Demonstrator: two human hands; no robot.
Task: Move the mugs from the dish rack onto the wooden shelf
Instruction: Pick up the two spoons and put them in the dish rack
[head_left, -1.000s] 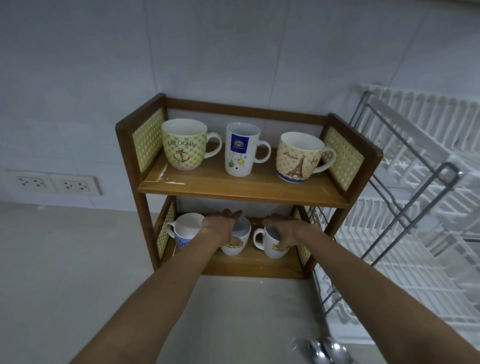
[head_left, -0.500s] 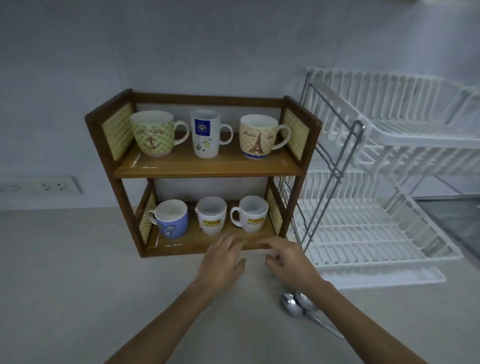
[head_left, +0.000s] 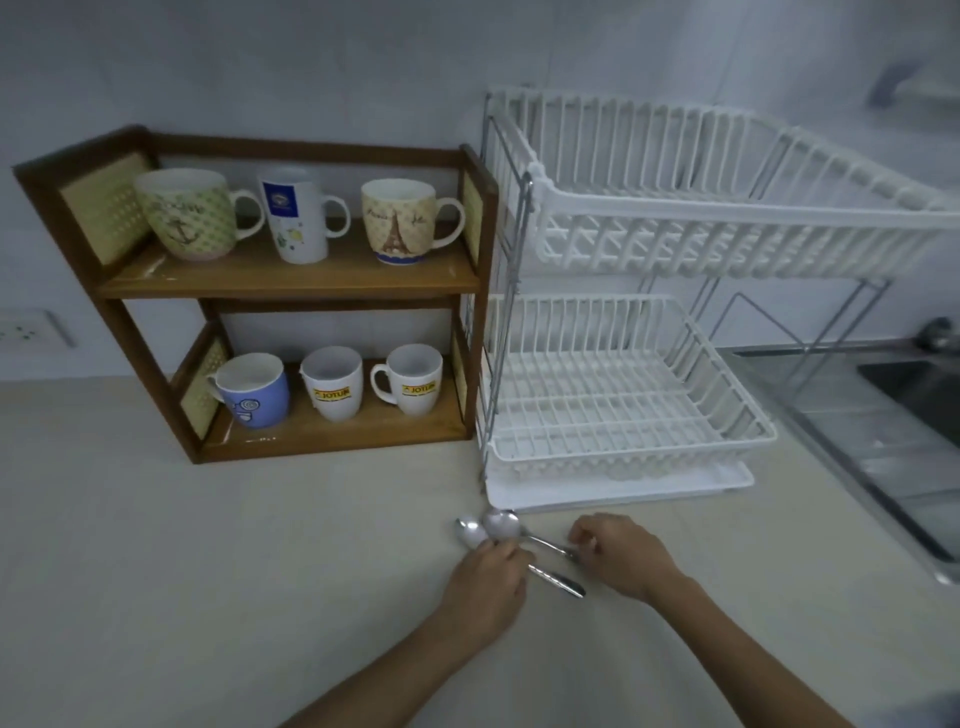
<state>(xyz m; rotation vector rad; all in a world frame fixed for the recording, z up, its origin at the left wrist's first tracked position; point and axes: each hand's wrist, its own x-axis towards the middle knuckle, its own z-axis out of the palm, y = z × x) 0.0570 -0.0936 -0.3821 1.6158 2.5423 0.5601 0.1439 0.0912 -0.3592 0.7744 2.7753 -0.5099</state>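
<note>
Mugs fill the wooden shelf (head_left: 291, 283), which serves as the landmark: on its upper board stand an anchor mug (head_left: 188, 214), a tall white mug (head_left: 293, 218) with a blue patch, and an Eiffel Tower mug (head_left: 399, 221); on its lower board stand a blue mug (head_left: 255, 391) and two white mugs (head_left: 332, 383) (head_left: 414, 379) with yellow labels. Lettering on the upper mugs is too blurred to read. Just right of the shelf, nearly touching its side panel, stands the white two-tier dish rack (head_left: 623, 364); both baskets show only bare wire, and its upper right corner is cut off by the frame edge. On the counter (head_left: 156, 545) in front of the shelf's right end lie two spoons (head_left: 493, 527), bowls side by side and pointing toward the rack. The left hand (head_left: 485, 582) curls over one spoon's neck and hides it; whether its fingers actually pinch the spoon cannot be told. The right hand (head_left: 621, 558) is narrowed at the other spoon's handle, fingertips touching the metal, but a firm grip is not clear. Right of the rack, a steel sink (head_left: 883, 415) runs out of view.
</note>
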